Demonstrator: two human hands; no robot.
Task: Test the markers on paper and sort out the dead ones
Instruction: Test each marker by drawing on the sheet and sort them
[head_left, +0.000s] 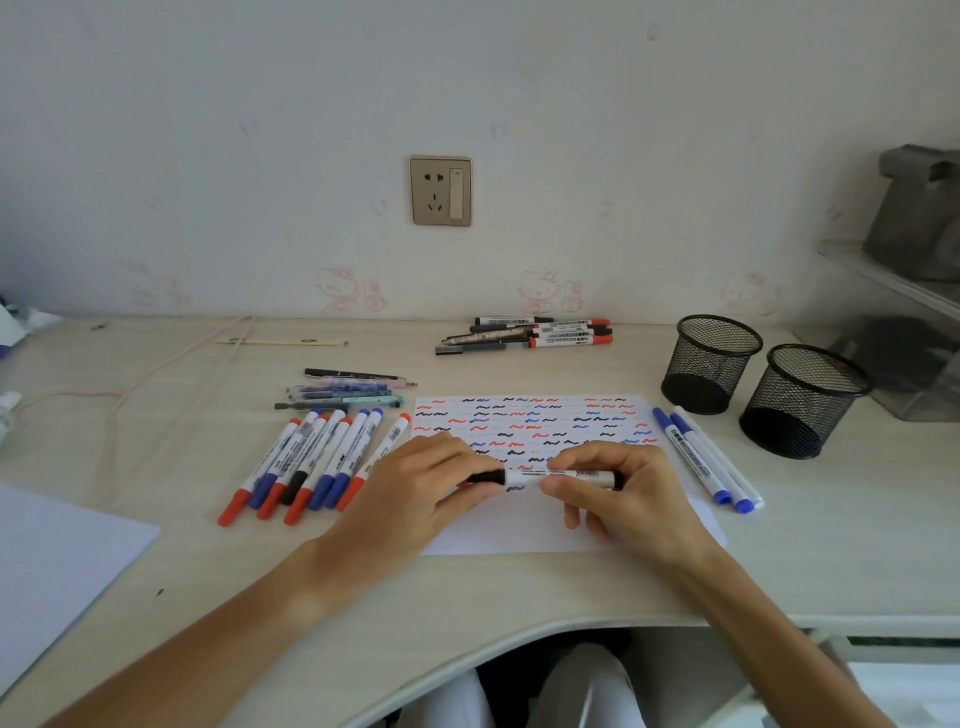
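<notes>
A white marker with a black cap lies level over the test paper, held between both hands. My left hand pinches the black cap end. My right hand grips the white barrel. The paper carries rows of red, blue and black squiggles. Left of it several red, blue and black capped markers lie fanned out. Two blue-capped markers lie along the paper's right edge.
Two black mesh pen cups stand at the right. Another pile of markers lies at the back near the wall, and assorted pens sit behind the fanned group. A white sheet covers the near left corner.
</notes>
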